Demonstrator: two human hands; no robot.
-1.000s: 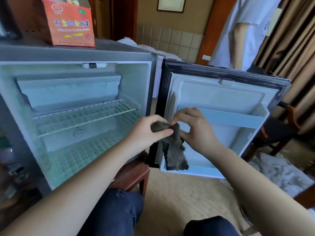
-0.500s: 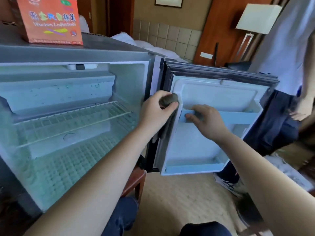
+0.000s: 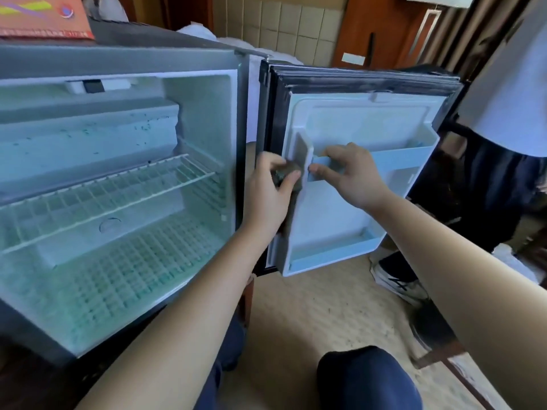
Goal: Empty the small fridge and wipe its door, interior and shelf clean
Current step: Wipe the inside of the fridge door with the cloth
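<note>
We mark the small grey-cased fridge [image 3: 118, 60] as open and emptied: nothing sits on the white wire shelf [image 3: 103, 199] or in the door pockets. Dark specks show on the upper compartment, so the interior looks unwiped to us. The left hand [image 3: 272, 190] has its fingers curled tight round a bunched dark grey cloth [image 3: 285, 173], pressed to the hinge-side ridge of the white plastic door liner [image 3: 340, 214]. Bunching gives a firm pad for that narrow edge. The right hand [image 3: 352, 176] has fingers hooked over the pale blue retaining rail [image 3: 408, 156], thumb in front, likely to steady the door so it does not swing away under the rubbing. Step in hand, we judge: wiping the door, early in the cleaning. Next the cloth needs to run along the ridge and into the pockets. An orange cardboard box [image 3: 44, 16] sits on top of the fridge. A bystander in a white shirt [image 3: 509, 84] stands beyond the door, close enough to be bumped if it swings.
</note>
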